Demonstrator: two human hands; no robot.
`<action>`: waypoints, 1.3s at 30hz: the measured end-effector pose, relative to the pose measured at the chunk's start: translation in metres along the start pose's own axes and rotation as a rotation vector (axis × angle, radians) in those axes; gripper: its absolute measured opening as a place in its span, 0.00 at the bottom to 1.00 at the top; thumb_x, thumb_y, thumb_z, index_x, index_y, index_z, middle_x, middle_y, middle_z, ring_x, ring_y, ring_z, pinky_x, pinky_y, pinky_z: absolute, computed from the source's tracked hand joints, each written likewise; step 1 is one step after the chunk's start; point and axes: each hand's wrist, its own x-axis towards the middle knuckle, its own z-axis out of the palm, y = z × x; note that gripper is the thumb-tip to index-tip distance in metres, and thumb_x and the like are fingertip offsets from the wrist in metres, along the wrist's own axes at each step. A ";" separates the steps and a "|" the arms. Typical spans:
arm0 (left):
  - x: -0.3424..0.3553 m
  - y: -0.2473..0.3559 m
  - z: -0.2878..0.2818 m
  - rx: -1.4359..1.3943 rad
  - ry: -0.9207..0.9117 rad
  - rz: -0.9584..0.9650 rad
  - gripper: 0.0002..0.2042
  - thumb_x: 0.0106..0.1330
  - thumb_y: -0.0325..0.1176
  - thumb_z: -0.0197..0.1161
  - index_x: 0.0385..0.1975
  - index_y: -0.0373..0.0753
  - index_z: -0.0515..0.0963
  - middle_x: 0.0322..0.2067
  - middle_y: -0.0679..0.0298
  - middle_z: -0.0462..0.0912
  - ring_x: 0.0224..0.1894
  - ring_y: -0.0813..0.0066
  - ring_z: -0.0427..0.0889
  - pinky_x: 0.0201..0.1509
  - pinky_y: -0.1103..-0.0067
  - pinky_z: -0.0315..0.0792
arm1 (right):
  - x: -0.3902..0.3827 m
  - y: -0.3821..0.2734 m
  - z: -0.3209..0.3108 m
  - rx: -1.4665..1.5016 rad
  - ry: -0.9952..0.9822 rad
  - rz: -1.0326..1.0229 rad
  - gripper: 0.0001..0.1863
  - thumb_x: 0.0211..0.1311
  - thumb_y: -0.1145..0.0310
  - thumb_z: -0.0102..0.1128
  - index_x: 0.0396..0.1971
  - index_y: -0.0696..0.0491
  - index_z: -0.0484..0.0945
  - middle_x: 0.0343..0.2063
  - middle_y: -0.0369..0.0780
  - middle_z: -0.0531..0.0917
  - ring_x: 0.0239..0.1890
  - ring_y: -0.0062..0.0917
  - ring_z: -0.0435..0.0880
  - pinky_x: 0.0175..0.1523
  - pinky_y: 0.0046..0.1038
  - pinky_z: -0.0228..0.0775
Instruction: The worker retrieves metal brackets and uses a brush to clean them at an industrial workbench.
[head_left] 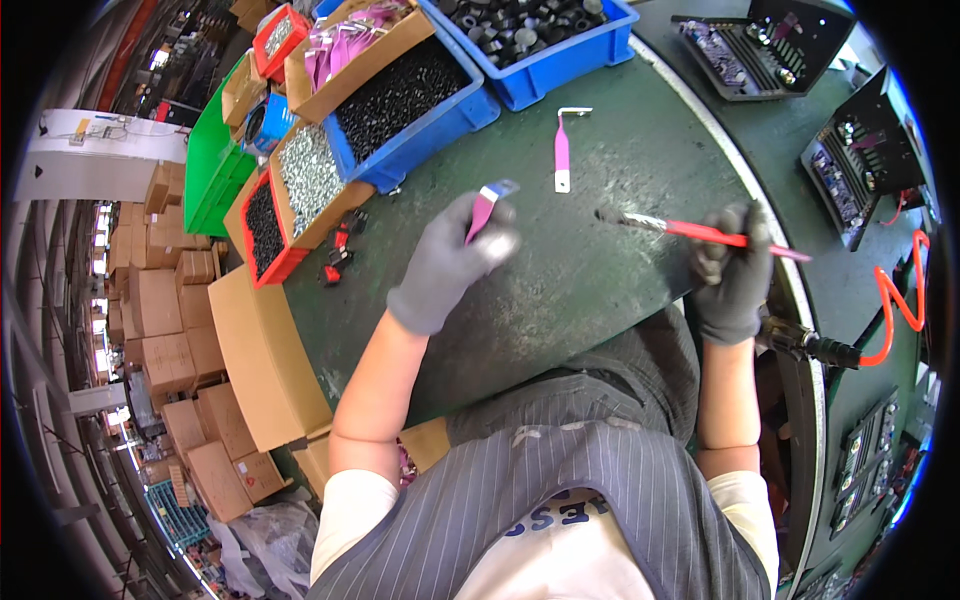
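Observation:
My left hand (455,258), in a grey glove, is closed around a pink strip (483,212) whose silver end sticks up past the fingers. My right hand (730,280), gloved too, grips a thin red-handled brush (690,230). Its dark, worn tip points left over the table, and a pinkish end shows beyond the fist. Between and beyond the hands, a second pink strip (562,155) lies flat on the dark green table (520,290). That one has a bent silver top and a silver lower end with a hole.
Blue bins of black caps (535,75) and small black parts (400,100) stand at the far left. Beside them are boxes of silver screws (310,170) and pink strips (350,40). Small red-and-black parts (340,255) lie nearby. Black housings with circuit boards (750,60) and a coiled orange hose (890,310) are right.

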 end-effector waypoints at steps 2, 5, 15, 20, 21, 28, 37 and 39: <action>0.044 -0.012 0.007 0.250 0.118 0.129 0.18 0.52 0.40 0.62 0.40 0.36 0.72 0.28 0.63 0.77 0.32 0.78 0.74 0.38 0.81 0.67 | 0.001 0.013 -0.007 0.127 0.026 0.095 0.23 0.65 0.51 0.40 0.28 0.57 0.74 0.14 0.37 0.72 0.12 0.18 0.63 0.16 0.19 0.53; 0.098 -0.008 0.019 0.495 0.242 0.164 0.20 0.54 0.45 0.61 0.41 0.37 0.74 0.32 0.56 0.79 0.36 0.68 0.78 0.42 0.76 0.69 | -0.002 0.021 -0.009 0.177 0.057 0.100 0.27 0.65 0.48 0.37 0.36 0.58 0.76 0.15 0.38 0.75 0.10 0.20 0.63 0.16 0.19 0.55; 0.087 -0.035 0.022 0.957 0.283 0.390 0.13 0.56 0.41 0.58 0.36 0.41 0.76 0.36 0.58 0.76 0.38 0.57 0.74 0.45 0.68 0.67 | -0.003 0.022 0.000 0.139 0.049 0.089 0.22 0.63 0.47 0.42 0.21 0.49 0.71 0.11 0.35 0.65 0.12 0.20 0.59 0.16 0.19 0.49; 0.012 -0.038 0.006 0.452 0.008 0.395 0.11 0.61 0.36 0.53 0.38 0.37 0.72 0.31 0.63 0.75 0.33 0.70 0.74 0.41 0.77 0.67 | -0.007 0.016 0.020 0.043 -0.126 0.054 0.23 0.65 0.50 0.40 0.13 0.48 0.62 0.09 0.34 0.61 0.11 0.18 0.56 0.16 0.19 0.47; -0.004 -0.040 0.005 0.201 -0.083 0.387 0.10 0.62 0.35 0.51 0.37 0.35 0.70 0.29 0.66 0.74 0.32 0.79 0.72 0.38 0.82 0.66 | -0.008 0.015 0.027 0.040 -0.179 0.044 0.23 0.66 0.51 0.39 0.13 0.48 0.62 0.09 0.35 0.61 0.11 0.18 0.56 0.15 0.19 0.48; -0.068 -0.025 0.005 -0.177 -0.047 0.340 0.08 0.60 0.31 0.53 0.34 0.34 0.71 0.28 0.66 0.74 0.28 0.84 0.71 0.32 0.85 0.66 | -0.031 0.016 0.080 -0.196 -0.451 -0.111 0.28 0.66 0.52 0.36 0.07 0.50 0.62 0.08 0.35 0.63 0.10 0.18 0.58 0.20 0.22 0.51; -0.083 -0.032 -0.005 -0.108 0.058 0.459 0.05 0.59 0.24 0.51 0.34 0.34 0.71 0.29 0.65 0.75 0.27 0.83 0.73 0.30 0.85 0.67 | -0.048 0.018 0.090 -0.410 -0.433 -0.204 0.27 0.64 0.53 0.40 0.04 0.47 0.60 0.07 0.33 0.63 0.12 0.20 0.57 0.20 0.24 0.49; -0.083 -0.033 -0.009 -0.124 0.054 0.454 0.05 0.59 0.23 0.51 0.34 0.34 0.71 0.29 0.64 0.75 0.27 0.83 0.73 0.30 0.85 0.68 | -0.051 0.017 0.092 -0.348 -0.404 -0.224 0.27 0.63 0.52 0.41 0.04 0.48 0.62 0.07 0.33 0.64 0.12 0.22 0.59 0.21 0.25 0.51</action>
